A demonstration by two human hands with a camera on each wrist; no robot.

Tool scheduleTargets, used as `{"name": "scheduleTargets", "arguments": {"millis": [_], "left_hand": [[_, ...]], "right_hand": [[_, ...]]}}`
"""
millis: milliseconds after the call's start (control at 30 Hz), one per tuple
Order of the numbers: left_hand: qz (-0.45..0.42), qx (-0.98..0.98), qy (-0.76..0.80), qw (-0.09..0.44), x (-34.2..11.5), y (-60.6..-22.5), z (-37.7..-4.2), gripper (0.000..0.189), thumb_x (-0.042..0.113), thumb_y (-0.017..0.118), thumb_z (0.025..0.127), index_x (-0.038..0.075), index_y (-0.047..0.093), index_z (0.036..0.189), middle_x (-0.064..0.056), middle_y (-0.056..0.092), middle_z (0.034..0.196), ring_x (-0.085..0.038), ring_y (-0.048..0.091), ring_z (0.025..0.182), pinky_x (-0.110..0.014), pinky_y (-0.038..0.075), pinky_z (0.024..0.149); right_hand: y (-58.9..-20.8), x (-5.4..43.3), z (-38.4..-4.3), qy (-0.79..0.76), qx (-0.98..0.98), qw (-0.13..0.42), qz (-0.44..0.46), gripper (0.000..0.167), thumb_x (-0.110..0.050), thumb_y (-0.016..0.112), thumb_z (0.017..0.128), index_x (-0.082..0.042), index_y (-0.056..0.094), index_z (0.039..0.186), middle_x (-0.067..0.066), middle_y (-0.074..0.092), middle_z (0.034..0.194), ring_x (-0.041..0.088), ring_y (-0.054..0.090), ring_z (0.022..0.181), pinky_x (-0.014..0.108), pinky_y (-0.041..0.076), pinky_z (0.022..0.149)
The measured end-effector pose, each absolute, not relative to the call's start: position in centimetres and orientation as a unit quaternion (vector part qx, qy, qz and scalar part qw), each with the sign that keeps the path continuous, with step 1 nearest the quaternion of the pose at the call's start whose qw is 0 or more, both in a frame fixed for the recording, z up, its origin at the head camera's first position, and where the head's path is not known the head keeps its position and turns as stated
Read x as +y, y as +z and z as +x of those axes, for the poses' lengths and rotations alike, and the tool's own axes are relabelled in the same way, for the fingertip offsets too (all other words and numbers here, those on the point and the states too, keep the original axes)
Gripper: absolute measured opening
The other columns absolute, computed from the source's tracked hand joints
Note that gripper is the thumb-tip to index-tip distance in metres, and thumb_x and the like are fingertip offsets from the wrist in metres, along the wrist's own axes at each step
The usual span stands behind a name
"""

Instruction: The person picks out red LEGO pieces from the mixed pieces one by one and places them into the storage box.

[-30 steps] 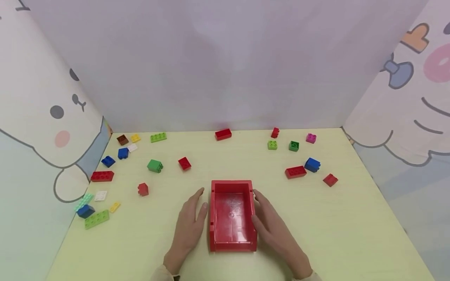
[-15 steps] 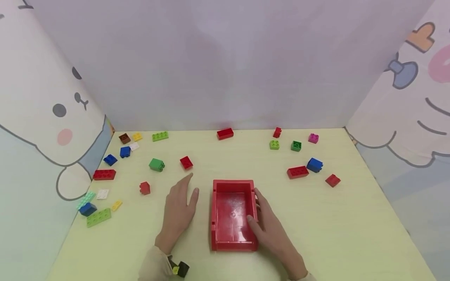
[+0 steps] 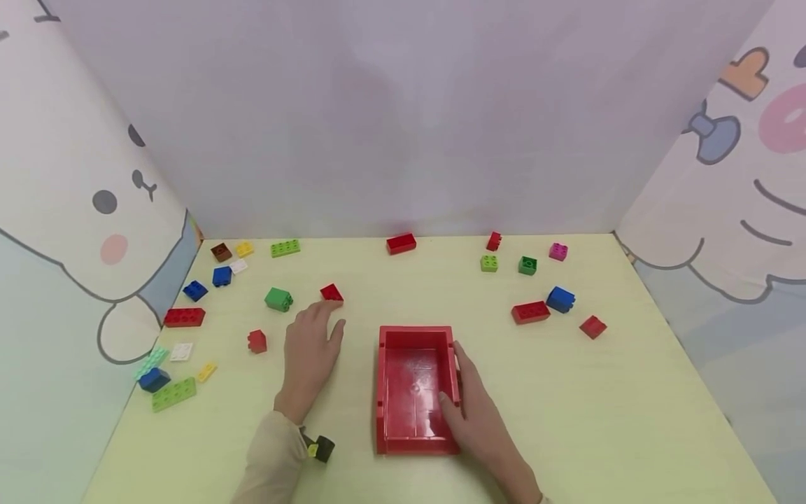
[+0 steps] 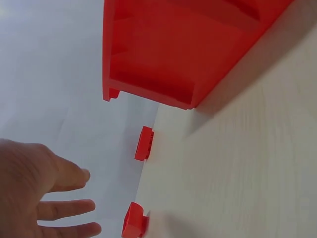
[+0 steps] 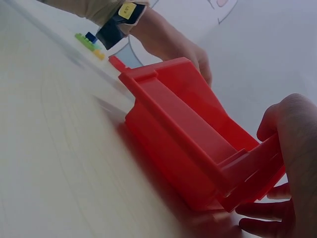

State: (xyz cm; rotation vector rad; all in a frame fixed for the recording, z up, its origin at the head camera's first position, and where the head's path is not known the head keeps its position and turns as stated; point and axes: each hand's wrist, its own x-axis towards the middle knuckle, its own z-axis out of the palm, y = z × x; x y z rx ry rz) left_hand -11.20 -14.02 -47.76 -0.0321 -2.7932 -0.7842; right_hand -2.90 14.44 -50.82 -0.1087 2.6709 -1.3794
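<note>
A red open plastic bin stands on the table in front of me. My right hand holds its right wall, with the thumb over the rim and the fingers along the outside. The same grip on the bin shows in the right wrist view. My left hand is over the table left of the bin, fingers extended, nothing held. Its fingertips are close to a red toy brick and partly cover it; I cannot tell whether they touch. Beyond the left hand, red bricks appear in the left wrist view.
Several bricks lie at the left, among them a green brick, a pale red brick and a lime plate. On the right are a blue brick and a red brick. A pale wall bounds the back.
My left hand has moved away from the bin's left side, forward and left to the red brick. The right thumb has come over the bin's rim. The bin stays in place.
</note>
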Motion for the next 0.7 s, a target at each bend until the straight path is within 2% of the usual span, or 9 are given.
{"name": "scheduleTargets", "arguments": {"millis": [200, 433, 700], "left_hand": [[0.008, -0.962, -0.244, 0.121, -14.1, -46.9, -12.4, 0.029, 0.014, 0.071, 0.098, 0.009, 0.071, 0.126, -0.017, 0.071, 0.129, -0.040, 0.068, 0.108, -0.055, 0.058, 0.089], [-0.001, -0.960, -0.245, 0.137, -14.2, -46.4, -14.2, 0.028, 0.013, 0.072, 0.097, 0.008, 0.070, 0.125, -0.017, 0.071, 0.126, -0.041, 0.068, 0.107, -0.054, 0.059, 0.088], [0.001, -0.961, -0.240, 0.138, -14.2, -46.2, -15.5, 0.028, 0.012, 0.072, 0.097, 0.008, 0.070, 0.124, -0.018, 0.070, 0.127, -0.042, 0.066, 0.110, -0.054, 0.058, 0.088]], "right_hand": [[-50.9, 14.1, -2.6, -0.466, 0.883, 0.061, -0.018, 0.108, -0.018, 0.079, 0.087, -0.036, 0.009, 0.167, -0.008, 0.030, 0.169, 0.026, 0.038, 0.154, 0.054, 0.054, 0.107], [-51.0, 13.1, -2.3, -0.486, 0.872, 0.057, 0.022, 0.118, -0.010, 0.083, 0.078, -0.038, 0.010, 0.167, -0.016, 0.030, 0.167, 0.022, 0.037, 0.154, 0.050, 0.057, 0.105], [-51.0, 12.8, -2.2, -0.485, 0.873, 0.043, 0.021, 0.118, -0.009, 0.083, 0.077, -0.036, 0.011, 0.167, -0.012, 0.032, 0.166, 0.023, 0.040, 0.151, 0.051, 0.058, 0.102]]}}
